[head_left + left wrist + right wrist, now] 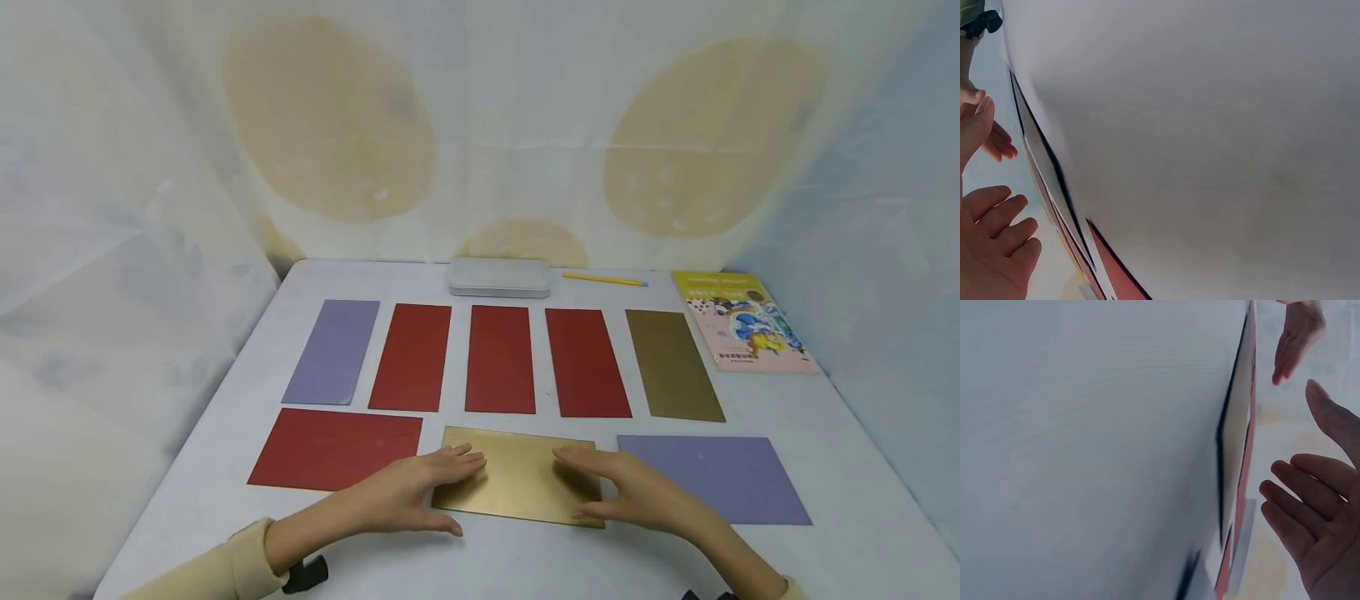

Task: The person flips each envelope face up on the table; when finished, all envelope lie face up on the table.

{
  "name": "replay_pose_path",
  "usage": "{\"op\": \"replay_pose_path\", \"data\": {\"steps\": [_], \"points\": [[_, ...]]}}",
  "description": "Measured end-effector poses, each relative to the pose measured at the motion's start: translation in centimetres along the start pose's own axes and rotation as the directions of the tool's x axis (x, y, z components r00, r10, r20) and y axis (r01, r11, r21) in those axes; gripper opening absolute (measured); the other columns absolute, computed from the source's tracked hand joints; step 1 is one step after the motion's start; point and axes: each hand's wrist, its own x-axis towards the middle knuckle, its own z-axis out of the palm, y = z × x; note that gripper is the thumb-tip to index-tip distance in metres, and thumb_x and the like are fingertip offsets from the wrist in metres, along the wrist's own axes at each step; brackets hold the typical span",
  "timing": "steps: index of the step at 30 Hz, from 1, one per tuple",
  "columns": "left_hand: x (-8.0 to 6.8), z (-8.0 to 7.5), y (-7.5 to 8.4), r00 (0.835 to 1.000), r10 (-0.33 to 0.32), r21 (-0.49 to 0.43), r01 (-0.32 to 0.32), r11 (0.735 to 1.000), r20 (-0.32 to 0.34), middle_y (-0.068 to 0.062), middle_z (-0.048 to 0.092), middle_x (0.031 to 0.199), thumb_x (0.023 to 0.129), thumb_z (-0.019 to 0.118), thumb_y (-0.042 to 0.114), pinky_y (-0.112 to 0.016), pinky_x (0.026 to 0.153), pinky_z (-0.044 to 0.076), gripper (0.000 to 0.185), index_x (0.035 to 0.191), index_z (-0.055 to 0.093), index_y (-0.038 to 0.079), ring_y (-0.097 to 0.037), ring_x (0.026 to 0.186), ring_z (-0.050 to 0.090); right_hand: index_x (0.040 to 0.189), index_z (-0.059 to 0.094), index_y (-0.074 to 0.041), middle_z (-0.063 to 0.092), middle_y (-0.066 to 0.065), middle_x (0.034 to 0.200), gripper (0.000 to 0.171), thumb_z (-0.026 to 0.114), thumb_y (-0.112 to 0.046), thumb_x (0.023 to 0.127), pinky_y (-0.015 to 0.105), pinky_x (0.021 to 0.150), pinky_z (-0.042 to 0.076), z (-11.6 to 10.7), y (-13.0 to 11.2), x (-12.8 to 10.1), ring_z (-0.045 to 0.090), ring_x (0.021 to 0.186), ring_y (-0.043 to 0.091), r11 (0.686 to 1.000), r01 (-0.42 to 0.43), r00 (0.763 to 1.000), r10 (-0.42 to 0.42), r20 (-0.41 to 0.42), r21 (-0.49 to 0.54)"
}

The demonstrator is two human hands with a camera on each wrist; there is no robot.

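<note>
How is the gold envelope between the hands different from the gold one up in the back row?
The near gold envelope lies sideways in the front row, between the left hand and right hand. The far gold envelope lies lengthwise in the back row, far from both hands, beside a picture book. Both share the same gold colour and lie flat on the table.

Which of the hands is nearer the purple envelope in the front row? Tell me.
Right. The right hand is just beside the purple envelope; the left hand lies beyond the gold envelope.

Gold envelope (521, 483): smooth paper with metallic sheen.
</note>
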Motion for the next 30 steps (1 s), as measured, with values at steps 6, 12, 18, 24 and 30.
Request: {"op": "replay_pose_path", "data": {"steps": [6, 12, 18, 24, 30], "points": [[0.4, 0.2, -0.3, 1.0, 0.0, 0.117, -0.002, 0.993, 0.02, -0.001, 0.039, 0.151, 0.079, 0.072, 0.055, -0.041, 0.103, 0.04, 0.085, 0.147, 0.042, 0.012, -0.02, 0.14, 0.031, 0.134, 0.055, 0.001, 0.058, 0.011, 0.133, 0.069, 0.075, -0.04, 0.082, 0.041, 0.093, 0.048, 0.0, 1.0, -1.7, 0.055, 0.121, 0.028, 0.999, -0.021, 1.0, 0.021, -0.01, -0.04], [0.3, -0.1, -0.6, 0.99, -0.124, 0.202, 0.109, 0.973, 0.065, -0.008, 0.037, 0.152, 0.073, 0.077, 0.057, -0.044, 0.102, 0.04, 0.096, 0.148, 0.04, 0.01, -0.027, 0.14, 0.032, 0.134, 0.055, 0.002, 0.055, 0.014, 0.136, 0.063, 0.076, -0.03, 0.084, 0.044, 0.093, 0.047, -0.2, 1.6, -2.2, 0.052, 0.123, 0.032, 0.994, -0.07, 0.997, 0.071, 0.013, -0.08], [0.6, -0.3, -0.6, 0.991, -0.118, 0.247, 0.098, 0.964, 0.068, -0.008, 0.047, 0.145, 0.078, 0.076, 0.051, -0.042, 0.097, 0.045, 0.083, 0.142, 0.048, 0.007, -0.025, 0.133, 0.043, 0.135, 0.054, 0.001, 0.053, 0.015, 0.137, 0.06, 0.073, -0.029, 0.087, 0.044, 0.092, 0.048, -0.4, 1.7, -2.4, 0.051, 0.124, 0.032, 0.994, -0.074, 0.996, 0.078, 0.042, -0.086], [0.7, -0.6, -0.6, 0.994, -0.089, 0.27, 0.067, 0.96, 0.069, -0.008, 0.051, 0.141, 0.081, 0.075, 0.046, -0.039, 0.096, 0.046, 0.074, 0.139, 0.052, 0.005, -0.022, 0.13, 0.047, 0.135, 0.054, -0.001, 0.053, 0.015, 0.137, 0.059, 0.074, -0.027, 0.086, 0.043, 0.092, 0.048, -0.2, 1.8, -2.7, 0.051, 0.124, 0.032, 0.995, -0.06, 0.997, 0.063, 0.035, -0.076], [0.7, -0.8, -0.8, 0.998, -0.043, 0.269, 0.026, 0.963, 0.056, -0.007, 0.055, 0.137, 0.084, 0.07, 0.047, -0.035, 0.094, 0.048, 0.068, 0.136, 0.056, 0.005, -0.019, 0.126, 0.051, 0.136, 0.054, -0.001, 0.053, 0.016, 0.136, 0.059, 0.071, -0.032, 0.088, 0.042, 0.091, 0.049, -0.3, 2.0, -2.9, 0.052, 0.123, 0.032, 0.997, -0.041, 0.999, 0.043, 0.027, -0.065]]}}
